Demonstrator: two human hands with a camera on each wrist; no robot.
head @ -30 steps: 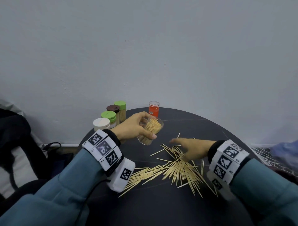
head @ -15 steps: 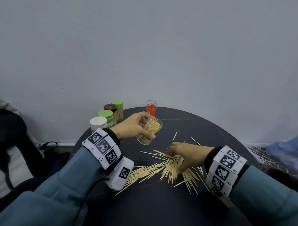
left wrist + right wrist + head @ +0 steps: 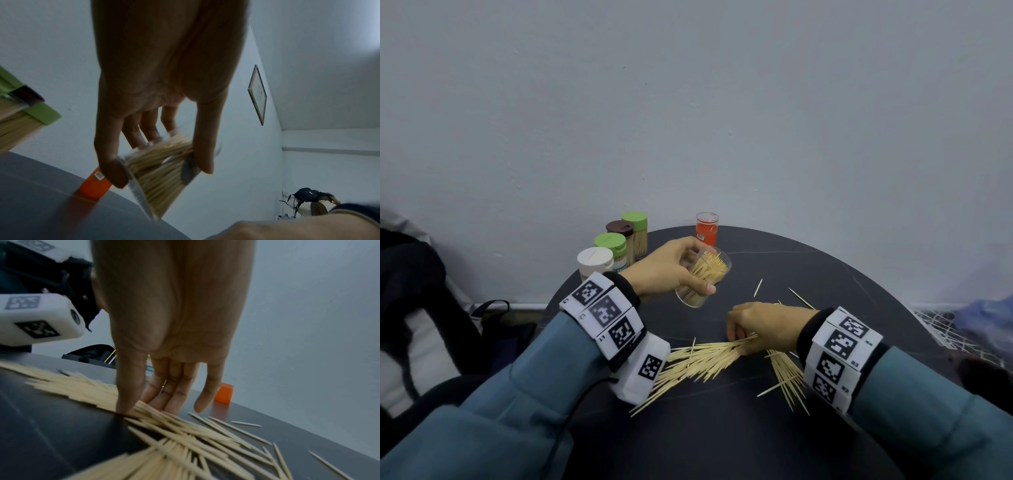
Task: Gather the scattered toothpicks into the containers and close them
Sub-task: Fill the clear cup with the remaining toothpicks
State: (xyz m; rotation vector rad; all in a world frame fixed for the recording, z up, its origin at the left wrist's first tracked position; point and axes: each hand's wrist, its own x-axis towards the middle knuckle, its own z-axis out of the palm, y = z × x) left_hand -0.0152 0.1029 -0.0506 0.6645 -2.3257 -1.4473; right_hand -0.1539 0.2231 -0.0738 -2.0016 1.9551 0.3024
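Observation:
My left hand (image 3: 697, 274) grips a clear open container (image 3: 703, 279) part filled with toothpicks, tilted toward the right above the black round table (image 3: 722, 438). The left wrist view shows thumb and fingers round this container (image 3: 156, 177). A pile of loose toothpicks (image 3: 705, 359) lies fanned out on the table near me. My right hand (image 3: 736, 337) is bent over the pile, and in the right wrist view its thumb and fingertips (image 3: 123, 408) pinch into a bundle of the toothpicks (image 3: 185, 434). A few single toothpicks (image 3: 758, 287) lie farther back.
An orange container (image 3: 707, 228) without a lid stands at the table's far edge. Several closed containers stand at the back left: green lid (image 3: 634, 221), brown lid (image 3: 619, 226), green lid (image 3: 610, 241), white lid (image 3: 595, 258). A dark bag lies on the left.
My right hand has drawn back toward me and curled, raking the toothpicks into a tighter fan and pinching them. The left hand has kept the container almost still.

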